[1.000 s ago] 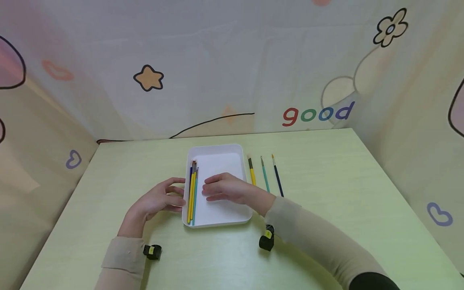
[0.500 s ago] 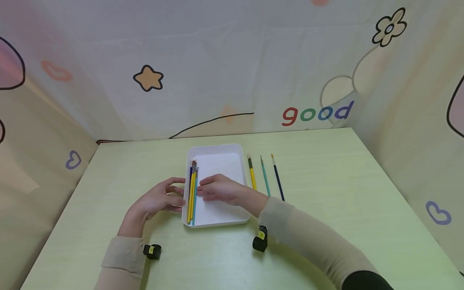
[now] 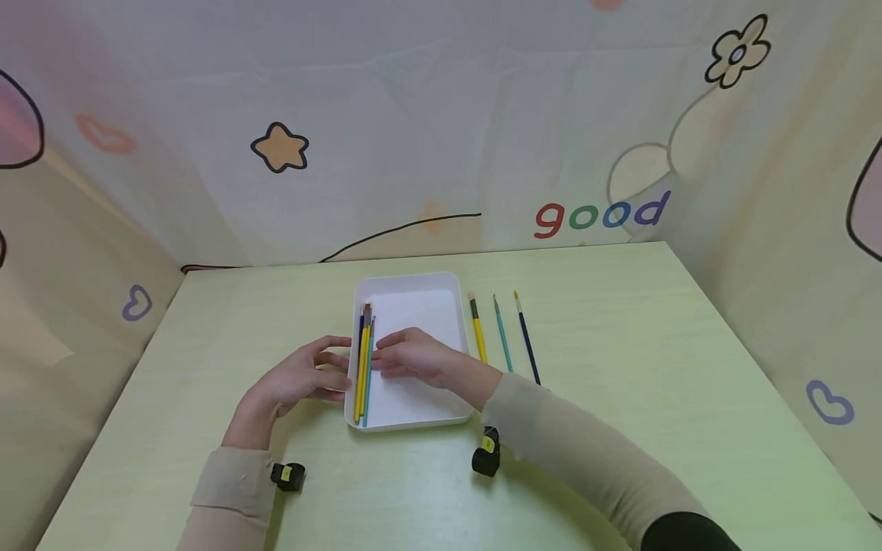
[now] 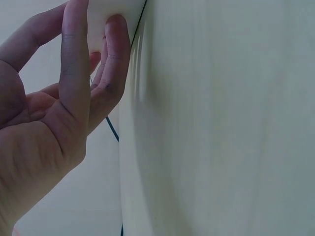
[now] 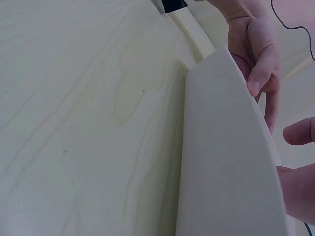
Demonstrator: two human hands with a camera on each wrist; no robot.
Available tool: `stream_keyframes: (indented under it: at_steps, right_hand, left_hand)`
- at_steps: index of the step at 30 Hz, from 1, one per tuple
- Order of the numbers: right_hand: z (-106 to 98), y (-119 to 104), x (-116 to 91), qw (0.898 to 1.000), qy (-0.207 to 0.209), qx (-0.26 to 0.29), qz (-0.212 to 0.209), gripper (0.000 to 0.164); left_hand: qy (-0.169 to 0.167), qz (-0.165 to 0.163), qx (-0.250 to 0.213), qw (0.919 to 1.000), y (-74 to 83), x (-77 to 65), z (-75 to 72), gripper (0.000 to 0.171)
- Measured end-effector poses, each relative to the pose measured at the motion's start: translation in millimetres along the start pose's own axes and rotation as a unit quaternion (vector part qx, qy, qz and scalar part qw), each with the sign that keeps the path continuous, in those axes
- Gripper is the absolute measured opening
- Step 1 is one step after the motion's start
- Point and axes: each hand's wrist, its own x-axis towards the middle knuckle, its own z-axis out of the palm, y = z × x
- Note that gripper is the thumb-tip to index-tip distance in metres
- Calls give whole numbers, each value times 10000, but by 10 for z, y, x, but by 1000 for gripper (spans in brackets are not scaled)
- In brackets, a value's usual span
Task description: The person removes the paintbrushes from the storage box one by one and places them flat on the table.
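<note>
Paintbrushes (image 3: 363, 361), a bundle of yellow, blue and teal handles, lie along the left inner wall of a white tray (image 3: 413, 287) in the middle of a pale green, wood-grained counter (image 3: 620, 344). Inside the tray, the right hand (image 3: 413, 358) rests with relaxed, nearly straight fingers, its tips touching the bundle. Outside the left wall, the left hand (image 3: 299, 379) steadies the tray, fingers lightly bent against it. Three more brushes, yellow (image 3: 478, 330), teal (image 3: 502, 334) and dark blue (image 3: 527, 338), lie side by side on the counter just right of the tray. Cartoon-printed cloth (image 3: 413, 130) with a star, hearts, a flower and the word "good" walls the counter on three sides
</note>
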Motion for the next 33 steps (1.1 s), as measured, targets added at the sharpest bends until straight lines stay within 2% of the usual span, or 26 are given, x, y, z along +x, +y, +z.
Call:
stream_keyframes:
  at_steps: [7, 15, 23, 33]
  right_hand:
    - [82, 26, 53, 9998, -89, 133, -151, 42]
    - [155, 92, 132, 9987, 361, -150, -341, 42]
    - [244, 150, 178, 9919, 855, -709, -616, 44]
    - [278, 148, 194, 9899, 1066, -736, -575, 50]
  left_hand:
    - [-43, -12, -10, 10000, -2, 4, -15, 80]
    - [-25, -5, -11, 10000, -4, -5, -17, 78]
    - [-19, -36, -5, 10000, -16, 4, -17, 78]
    - [-25, -9, -6, 10000, -23, 1, -20, 78]
